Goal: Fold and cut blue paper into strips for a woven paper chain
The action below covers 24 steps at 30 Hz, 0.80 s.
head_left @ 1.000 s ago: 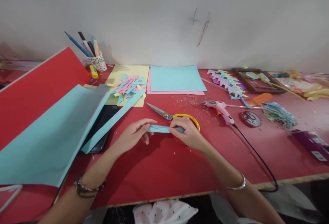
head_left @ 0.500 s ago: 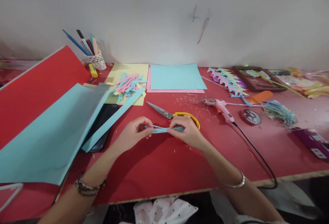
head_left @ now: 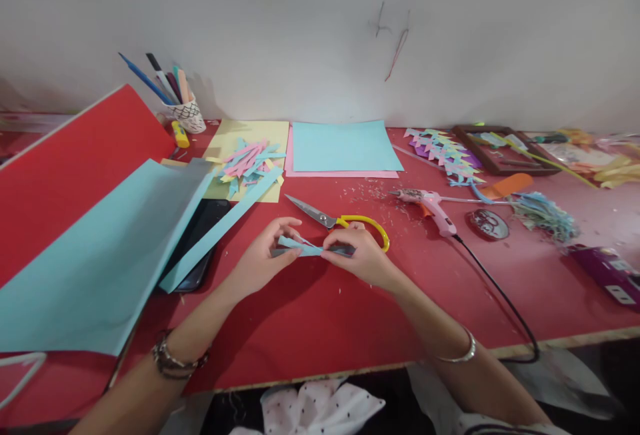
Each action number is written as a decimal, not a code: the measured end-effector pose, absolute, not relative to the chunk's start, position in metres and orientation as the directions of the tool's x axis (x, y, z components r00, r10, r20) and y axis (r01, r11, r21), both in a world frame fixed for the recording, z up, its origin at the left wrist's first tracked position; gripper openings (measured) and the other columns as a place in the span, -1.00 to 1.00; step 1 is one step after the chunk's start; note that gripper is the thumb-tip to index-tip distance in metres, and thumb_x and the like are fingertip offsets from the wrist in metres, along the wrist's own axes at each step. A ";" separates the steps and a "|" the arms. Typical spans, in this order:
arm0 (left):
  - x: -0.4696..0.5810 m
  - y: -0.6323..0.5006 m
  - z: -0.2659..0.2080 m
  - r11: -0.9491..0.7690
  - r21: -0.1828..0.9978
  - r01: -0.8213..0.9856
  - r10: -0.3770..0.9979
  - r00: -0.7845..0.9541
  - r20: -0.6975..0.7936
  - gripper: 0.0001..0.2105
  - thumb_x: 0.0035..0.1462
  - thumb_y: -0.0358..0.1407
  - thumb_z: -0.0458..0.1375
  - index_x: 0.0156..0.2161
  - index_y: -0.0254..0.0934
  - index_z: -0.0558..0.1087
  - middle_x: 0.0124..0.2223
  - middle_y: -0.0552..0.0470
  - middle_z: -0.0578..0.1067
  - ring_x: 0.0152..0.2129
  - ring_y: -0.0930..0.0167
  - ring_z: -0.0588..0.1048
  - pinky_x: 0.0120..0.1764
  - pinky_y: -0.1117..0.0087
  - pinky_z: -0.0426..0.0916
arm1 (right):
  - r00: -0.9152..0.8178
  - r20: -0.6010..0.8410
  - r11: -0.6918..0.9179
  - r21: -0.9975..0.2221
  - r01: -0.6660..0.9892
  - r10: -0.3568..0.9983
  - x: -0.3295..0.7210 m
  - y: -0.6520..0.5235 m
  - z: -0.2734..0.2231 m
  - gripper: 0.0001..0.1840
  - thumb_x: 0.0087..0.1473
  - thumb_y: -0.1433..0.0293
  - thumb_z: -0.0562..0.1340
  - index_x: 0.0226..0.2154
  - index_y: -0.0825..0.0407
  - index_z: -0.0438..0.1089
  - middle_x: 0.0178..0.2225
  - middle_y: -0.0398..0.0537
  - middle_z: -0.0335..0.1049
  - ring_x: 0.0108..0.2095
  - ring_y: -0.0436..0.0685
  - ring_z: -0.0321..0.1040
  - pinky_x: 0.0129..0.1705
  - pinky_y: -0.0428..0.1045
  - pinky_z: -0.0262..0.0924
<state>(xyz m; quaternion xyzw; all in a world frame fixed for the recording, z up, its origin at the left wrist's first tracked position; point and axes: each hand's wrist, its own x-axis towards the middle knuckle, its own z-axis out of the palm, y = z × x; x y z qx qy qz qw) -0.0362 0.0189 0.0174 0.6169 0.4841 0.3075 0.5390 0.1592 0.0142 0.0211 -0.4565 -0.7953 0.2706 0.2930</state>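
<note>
Between my two hands is a narrow folded strip of light blue paper [head_left: 309, 249], held just above the red tabletop. My right hand [head_left: 357, 252] pinches it between thumb and fingertips near its middle. My left hand [head_left: 267, 252] has its thumb against the strip's left end, where the layers stand apart; its forefinger is lifted and curved above. Scissors [head_left: 327, 220] with yellow handles lie just beyond, their handles partly hidden by my right hand. A longer blue strip [head_left: 225, 228] lies across a black phone [head_left: 200, 248] at the left.
Paper strips [head_left: 253, 163] are heaped on a yellow sheet [head_left: 220, 135]. Blue sheets [head_left: 340, 148] lie at the back. To the right are a pink glue gun [head_left: 430, 210] with its cord, a round patterned object [head_left: 489, 224] and a wooden frame [head_left: 530, 167]. A pen cup [head_left: 189, 117] stands back left.
The strip's layers have spread apart at its left end. My left forefinger has lifted away from the thumb, while my right hand keeps its pinch.
</note>
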 end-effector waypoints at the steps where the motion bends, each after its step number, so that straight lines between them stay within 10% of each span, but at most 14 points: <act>1: -0.036 0.019 0.018 0.062 0.961 0.270 0.929 0.337 -0.155 -0.63 -0.10 -0.17 0.11 -0.13 -0.18 0.24 -0.29 0.09 0.35 -0.41 0.45 0.39 -0.36 0.46 0.27 | -0.409 0.222 0.437 -0.700 0.565 0.885 0.160 0.014 0.021 -0.85 -0.02 0.36 0.19 -0.56 0.04 0.35 -0.59 -0.21 0.38 -0.57 -0.06 0.19 -0.35 -0.03 -0.04; 9: -0.035 0.024 0.016 0.136 0.969 0.208 0.935 0.297 -0.195 -0.72 -0.13 -0.10 0.12 -0.36 -0.26 0.30 -0.53 0.14 0.34 -0.52 0.45 0.37 -0.37 0.44 0.27 | -0.383 0.211 0.371 -0.832 0.413 0.899 0.163 0.017 0.023 -0.83 0.02 0.36 0.12 -0.55 0.04 0.28 -0.57 -0.17 0.35 -0.51 -0.03 0.27 -0.40 -0.09 0.11; 24: -0.035 0.020 0.018 0.143 0.985 0.095 0.947 0.276 -0.164 -0.66 -0.18 -0.18 0.18 -0.23 -0.25 0.39 -0.32 0.05 0.44 -0.45 0.46 0.40 -0.35 0.45 0.30 | -0.467 0.123 0.352 -0.825 0.443 0.876 0.161 0.017 0.022 -0.84 0.02 0.37 0.12 -0.55 0.05 0.27 -0.61 -0.21 0.28 -0.59 -0.07 0.14 -0.52 -0.13 0.00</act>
